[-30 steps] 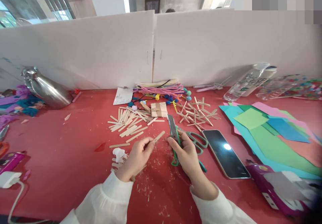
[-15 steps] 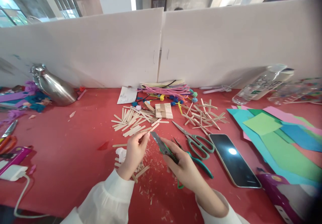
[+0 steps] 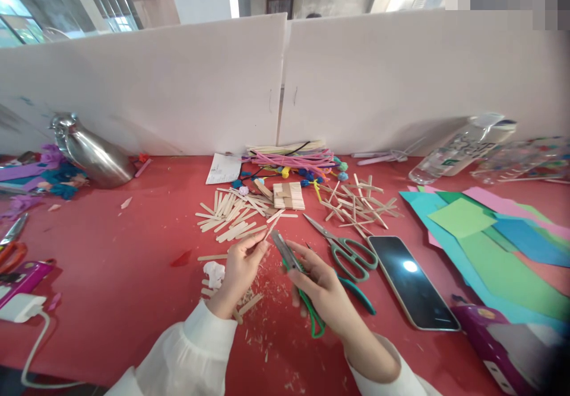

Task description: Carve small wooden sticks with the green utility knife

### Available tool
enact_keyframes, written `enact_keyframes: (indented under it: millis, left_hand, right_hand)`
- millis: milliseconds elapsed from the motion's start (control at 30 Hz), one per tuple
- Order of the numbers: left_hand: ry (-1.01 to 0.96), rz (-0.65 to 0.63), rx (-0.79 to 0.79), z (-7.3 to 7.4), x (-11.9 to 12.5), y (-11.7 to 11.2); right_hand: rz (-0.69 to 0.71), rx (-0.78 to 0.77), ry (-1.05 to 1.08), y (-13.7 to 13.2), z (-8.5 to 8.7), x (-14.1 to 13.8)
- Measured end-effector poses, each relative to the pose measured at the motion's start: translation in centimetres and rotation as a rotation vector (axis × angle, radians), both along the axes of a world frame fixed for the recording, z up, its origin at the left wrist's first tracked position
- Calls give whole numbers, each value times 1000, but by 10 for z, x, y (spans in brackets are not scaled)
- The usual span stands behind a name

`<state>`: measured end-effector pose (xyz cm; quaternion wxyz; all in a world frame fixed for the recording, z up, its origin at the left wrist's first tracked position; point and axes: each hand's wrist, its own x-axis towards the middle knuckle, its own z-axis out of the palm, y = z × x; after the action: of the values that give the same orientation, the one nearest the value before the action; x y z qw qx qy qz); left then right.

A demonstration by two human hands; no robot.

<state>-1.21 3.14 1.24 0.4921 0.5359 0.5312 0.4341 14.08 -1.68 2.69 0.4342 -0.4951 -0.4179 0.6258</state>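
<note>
My left hand (image 3: 244, 268) pinches a thin wooden craft stick (image 3: 272, 226) between thumb and fingers, its free end pointing up and away. In my right hand (image 3: 323, 289) is a utility knife (image 3: 287, 254) with a grey blade section and green parts. The blade points up toward the stick, with a small gap between them. Wood shavings (image 3: 267, 339) lie scattered on the red table under both hands. Beside my left wrist are a crumpled white tissue (image 3: 214, 273) and a few craft sticks (image 3: 250, 304). Grey-green scissors (image 3: 354, 257) and teal-handled pliers (image 3: 357, 295) rest right of my right hand.
Loose craft sticks (image 3: 229, 212), a bundled stack (image 3: 288, 196) and pipe cleaners (image 3: 291, 160) lie ahead. A phone (image 3: 412, 283), coloured paper (image 3: 490, 247) and a plastic bottle (image 3: 445, 155) are rightward. A steel jug (image 3: 100, 155) stands left, before the white partition (image 3: 142, 90).
My right hand has turned the utility knife more upright, and its blade has moved slightly away from the stick. The stick in my left hand now points more steeply upward.
</note>
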Motion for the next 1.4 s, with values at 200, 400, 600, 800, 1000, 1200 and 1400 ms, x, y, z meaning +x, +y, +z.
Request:
enact_keyframes:
  millis: [200, 400, 600, 800, 1000, 1200, 1400]
  left_hand:
    - [-203, -51, -93, 2, 1, 2]
    - [-321, 18, -154, 4, 1, 4]
    - [-394, 26, -186, 3, -1, 8]
    - [-391, 15, -181, 1, 0, 8]
    - [-428, -3, -198, 0, -3, 9]
    - [-470, -15, -217, 1, -2, 7]
    - [-568, 76, -257, 3, -4, 11]
  right_hand:
    - [-44, 359, -368, 1, -13, 2]
    - [3, 589, -617, -2, -21, 0]
    - [5, 436, -389, 1, -15, 2]
    - [109, 57, 21, 5, -9, 8]
    - [17, 464, -407, 2, -16, 3]
    - [-23, 474, -417, 1, -17, 1]
    - [-129, 536, -447, 3, -17, 5]
